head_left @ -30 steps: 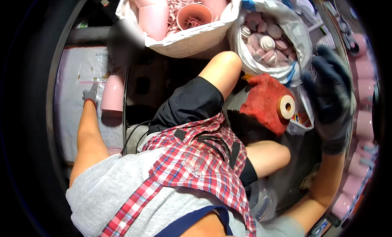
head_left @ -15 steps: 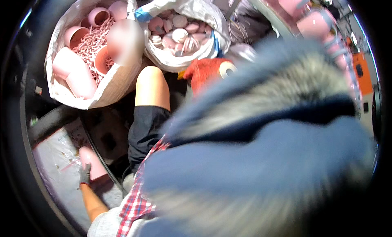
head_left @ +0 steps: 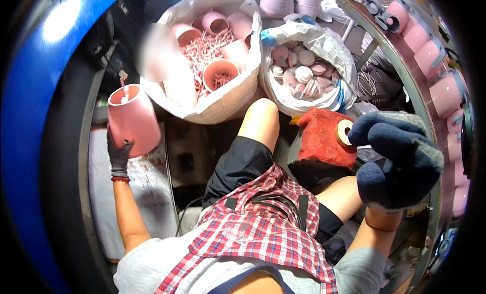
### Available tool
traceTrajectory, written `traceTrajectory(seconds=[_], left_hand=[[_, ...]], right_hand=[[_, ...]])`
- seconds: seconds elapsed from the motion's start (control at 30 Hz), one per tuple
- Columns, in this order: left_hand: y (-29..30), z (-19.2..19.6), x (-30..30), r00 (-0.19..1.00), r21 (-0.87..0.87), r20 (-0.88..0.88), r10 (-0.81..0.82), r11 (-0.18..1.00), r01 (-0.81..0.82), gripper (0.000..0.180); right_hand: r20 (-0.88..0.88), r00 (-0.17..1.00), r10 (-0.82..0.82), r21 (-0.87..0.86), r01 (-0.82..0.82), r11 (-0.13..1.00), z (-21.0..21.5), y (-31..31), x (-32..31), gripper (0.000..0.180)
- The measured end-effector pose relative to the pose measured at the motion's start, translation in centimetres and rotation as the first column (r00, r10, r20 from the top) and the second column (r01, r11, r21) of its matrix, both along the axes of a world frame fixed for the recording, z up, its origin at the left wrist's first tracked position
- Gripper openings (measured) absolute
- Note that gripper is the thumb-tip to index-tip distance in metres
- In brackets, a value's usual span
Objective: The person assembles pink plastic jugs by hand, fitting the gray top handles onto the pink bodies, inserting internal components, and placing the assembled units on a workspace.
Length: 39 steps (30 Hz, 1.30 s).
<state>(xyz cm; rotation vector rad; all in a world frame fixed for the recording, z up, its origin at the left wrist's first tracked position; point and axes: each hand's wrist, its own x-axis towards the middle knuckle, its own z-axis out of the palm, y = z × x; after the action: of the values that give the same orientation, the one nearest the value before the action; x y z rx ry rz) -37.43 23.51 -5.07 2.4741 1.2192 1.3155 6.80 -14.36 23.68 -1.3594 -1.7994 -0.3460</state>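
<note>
Left hand (head_left: 120, 153) grips a pink cone (head_left: 132, 120) from below — right hand (head_left: 400, 160), gloved, curls loosely, holding nothing.

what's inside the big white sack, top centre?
The white sack holds pink cones, several open end up, on a tangle of thin pink sticks. A blurred patch covers its left side; anything deeper is buried.

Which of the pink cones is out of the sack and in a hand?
The pink cone gripped by the gloved left hand; the other cones lie in the white sack.
</note>
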Motion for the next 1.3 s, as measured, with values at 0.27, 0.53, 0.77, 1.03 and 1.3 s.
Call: traceTrajectory(seconds=[0.27, 0.53, 0.77, 1.03, 1.3], left_hand=[[-7.9, 9.4, 20.3, 0.908, 0.254, 0.087, -0.409, 0.891, 0.377, 0.113], [-13.5, 12.2, 29.0, 0.682, 0.368, -0.004, -0.731, 0.633, 0.681, 0.116], [-17.0, 10.8, 30.0, 0.562, 0.244, -0.058, -0.825, 0.534, 0.810, 0.114], [-19.0, 15.2, 29.0, 0.302, 0.117, -0.113, -0.947, 0.289, 0.950, 0.081], [-19.9, 18.5, 28.6, 0.180, 0.251, -0.163, -0.970, 0.135, 0.958, 0.028]], right_hand=[[0.050, 0.998, -0.043, 0.064, 0.040, 0.997, -0.6, 0.8, 1.2, 0.039], [0.541, 0.761, -0.358, -0.020, 0.438, 0.899, -0.4, 1.6, 1.4, 0.042], [0.146, 0.977, -0.155, -0.599, 0.212, 0.772, -3.9, 0.2, 3.0, 0.035], [-0.060, 0.998, -0.035, -0.654, -0.012, 0.756, -6.5, -0.7, 1.9, 0.019], [-0.730, 0.643, -0.232, -0.367, -0.081, 0.927, -11.5, -2.4, 6.6, 0.020]])
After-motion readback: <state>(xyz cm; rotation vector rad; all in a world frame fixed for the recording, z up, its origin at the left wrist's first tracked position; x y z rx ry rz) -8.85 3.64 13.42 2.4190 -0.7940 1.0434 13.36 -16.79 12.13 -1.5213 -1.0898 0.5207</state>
